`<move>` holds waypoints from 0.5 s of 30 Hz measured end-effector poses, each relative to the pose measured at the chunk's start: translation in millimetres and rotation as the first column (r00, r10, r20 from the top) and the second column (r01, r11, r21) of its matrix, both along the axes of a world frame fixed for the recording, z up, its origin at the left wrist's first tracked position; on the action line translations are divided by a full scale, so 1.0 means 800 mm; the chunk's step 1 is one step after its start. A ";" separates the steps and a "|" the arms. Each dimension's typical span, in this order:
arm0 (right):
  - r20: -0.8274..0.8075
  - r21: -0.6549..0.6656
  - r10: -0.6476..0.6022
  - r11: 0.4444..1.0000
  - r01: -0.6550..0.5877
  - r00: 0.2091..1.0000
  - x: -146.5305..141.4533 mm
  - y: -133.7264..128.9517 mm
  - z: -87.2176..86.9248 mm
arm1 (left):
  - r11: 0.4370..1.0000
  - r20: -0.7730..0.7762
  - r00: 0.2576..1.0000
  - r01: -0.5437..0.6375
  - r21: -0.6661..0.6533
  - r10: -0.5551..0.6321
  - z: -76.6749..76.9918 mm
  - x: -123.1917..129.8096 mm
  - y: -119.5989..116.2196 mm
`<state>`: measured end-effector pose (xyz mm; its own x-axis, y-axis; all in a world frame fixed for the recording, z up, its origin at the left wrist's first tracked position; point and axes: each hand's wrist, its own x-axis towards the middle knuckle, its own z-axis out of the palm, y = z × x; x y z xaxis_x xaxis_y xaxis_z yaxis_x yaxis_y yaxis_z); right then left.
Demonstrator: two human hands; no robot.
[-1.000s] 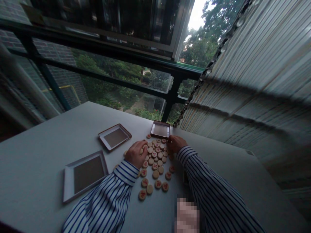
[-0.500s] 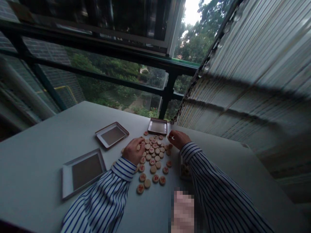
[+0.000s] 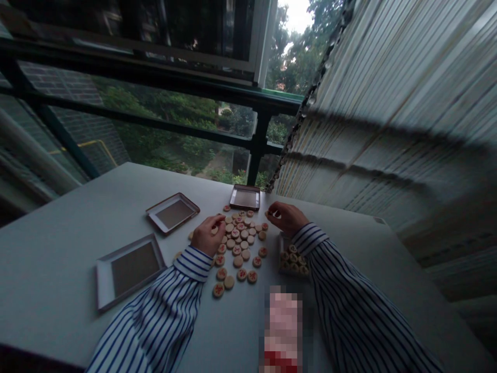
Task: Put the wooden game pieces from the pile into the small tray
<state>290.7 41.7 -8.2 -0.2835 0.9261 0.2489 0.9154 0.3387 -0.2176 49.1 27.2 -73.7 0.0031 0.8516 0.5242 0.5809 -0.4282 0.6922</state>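
Several round wooden pieces [image 3: 236, 249], some with red characters, lie spread on the white table [image 3: 209, 331]. At the left edge of the pile, my left hand [image 3: 208, 235] has its fingers pinched together around a pale piece. My right hand [image 3: 288, 218] is off the pile's right side, thumb and index fingertip closed on a small piece [image 3: 268, 213]. Below my right hand stands a box [image 3: 282, 269] with several pieces in it, partly hidden by my right sleeve.
Shallow trays lie at the left [image 3: 101, 285], farther back [image 3: 155, 220] and behind the pile [image 3: 245, 208]. A pixelated pink area [image 3: 284, 326] covers the near edge. Windows and a pleated blind [image 3: 373, 103] rise behind.
The view has shifted slightly. My right hand has moved rightward relative to the pile, uncovering more of the box and its pieces. My left hand stays at the pile's left side.
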 end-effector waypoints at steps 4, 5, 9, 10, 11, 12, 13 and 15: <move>-0.030 0.027 0.029 0.999 -0.028 0.999 0.001 -0.012 -0.002 | 0.999 0.017 0.999 0.040 -0.021 -0.040 0.009 0.007 -0.006; -0.036 0.032 0.033 0.999 -0.032 0.999 0.002 -0.014 -0.002 | 0.998 0.024 0.998 0.052 -0.025 -0.052 0.011 0.009 -0.007; -0.061 0.043 0.049 0.998 -0.047 0.997 0.002 -0.024 0.000 | 0.995 0.062 0.995 0.087 -0.054 -0.083 0.020 0.019 -0.014; -0.068 0.046 0.056 0.998 -0.053 0.996 0.002 -0.025 0.001 | 0.993 0.071 0.993 0.095 -0.063 -0.090 0.021 0.021 -0.016; -0.074 0.049 0.063 0.997 -0.060 0.995 0.002 -0.027 0.002 | 0.992 0.078 0.992 0.105 -0.073 -0.100 0.022 0.024 -0.017; -0.078 0.052 0.071 0.996 -0.067 0.994 0.002 -0.029 0.003 | 0.990 0.085 0.990 0.117 -0.084 -0.110 0.023 0.027 -0.019; -0.082 0.055 0.076 0.996 -0.071 0.994 0.002 -0.031 0.003 | 0.987 0.093 0.988 0.129 -0.096 -0.120 0.024 0.030 -0.020; -0.089 0.064 0.077 0.995 -0.071 0.993 0.004 -0.034 0.004 | 0.981 0.104 0.985 0.152 -0.117 -0.140 0.025 0.036 -0.023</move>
